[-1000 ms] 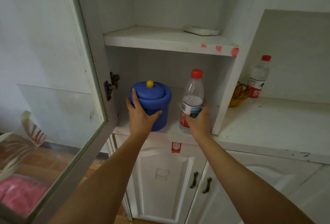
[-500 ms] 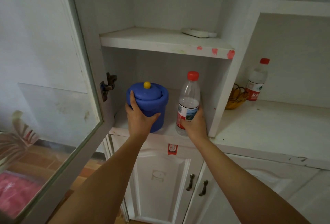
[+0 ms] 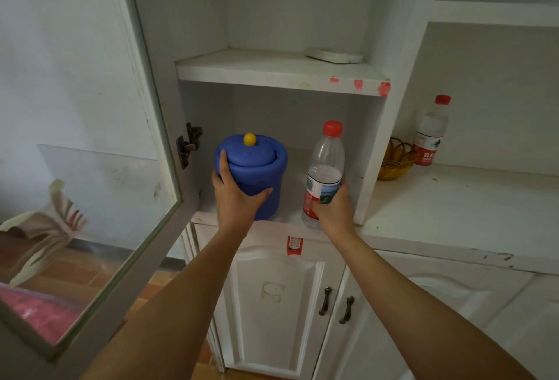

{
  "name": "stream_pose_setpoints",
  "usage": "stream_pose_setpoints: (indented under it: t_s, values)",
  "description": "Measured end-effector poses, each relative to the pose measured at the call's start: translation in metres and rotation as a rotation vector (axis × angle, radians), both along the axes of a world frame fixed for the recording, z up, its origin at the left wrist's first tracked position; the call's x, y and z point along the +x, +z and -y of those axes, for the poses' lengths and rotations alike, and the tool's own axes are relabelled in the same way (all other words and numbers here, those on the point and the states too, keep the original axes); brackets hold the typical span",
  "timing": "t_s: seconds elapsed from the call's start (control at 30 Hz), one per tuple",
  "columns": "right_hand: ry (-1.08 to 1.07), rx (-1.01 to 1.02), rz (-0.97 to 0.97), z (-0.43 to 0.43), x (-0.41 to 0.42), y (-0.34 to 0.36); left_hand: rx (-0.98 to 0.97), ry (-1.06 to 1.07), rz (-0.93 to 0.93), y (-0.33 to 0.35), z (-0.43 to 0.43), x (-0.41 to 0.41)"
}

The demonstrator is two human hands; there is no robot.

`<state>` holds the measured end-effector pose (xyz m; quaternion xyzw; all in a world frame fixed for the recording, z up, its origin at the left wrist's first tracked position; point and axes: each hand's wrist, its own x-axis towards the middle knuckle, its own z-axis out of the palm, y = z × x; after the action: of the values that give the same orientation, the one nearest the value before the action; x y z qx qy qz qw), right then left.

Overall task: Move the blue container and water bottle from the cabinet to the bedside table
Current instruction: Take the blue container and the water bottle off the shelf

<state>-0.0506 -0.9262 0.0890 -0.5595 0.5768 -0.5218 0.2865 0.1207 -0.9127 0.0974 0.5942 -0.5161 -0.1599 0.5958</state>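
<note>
Blue container (image 3: 255, 172), lidded, is held upright by the left hand (image 3: 234, 198), grip wrapped round its side, at the front of the cabinet shelf (image 3: 290, 216). Right of the container, the water bottle (image 3: 325, 172) is clasped low by the right hand (image 3: 334, 208). Whether either is lifted off the shelf cannot be told.

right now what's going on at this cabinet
A person stands at an open white cabinet with its glass door swung out. The left hand grips the round blue lidded container with a yellow knob; the right hand holds the clear plastic water bottle with a red cap. Both items are at the lower shelf's front edge.
</note>
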Motion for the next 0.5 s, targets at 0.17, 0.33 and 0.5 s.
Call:
stream_pose_setpoints:
  t_s: [0.17,0.33,0.5]
  values:
    - [-0.022,-0.025,0.0,-0.028,-0.004,0.007,-0.038,-0.017,0.007,0.005,-0.026,-0.002]
    - [-0.039,-0.039,0.027,-0.069,-0.01,0.01,-0.063,-0.036,0.035,0.009,-0.063,-0.01]
    - [-0.027,-0.02,0.039,-0.108,-0.021,0.008,-0.091,-0.042,0.022,0.015,-0.108,-0.023]
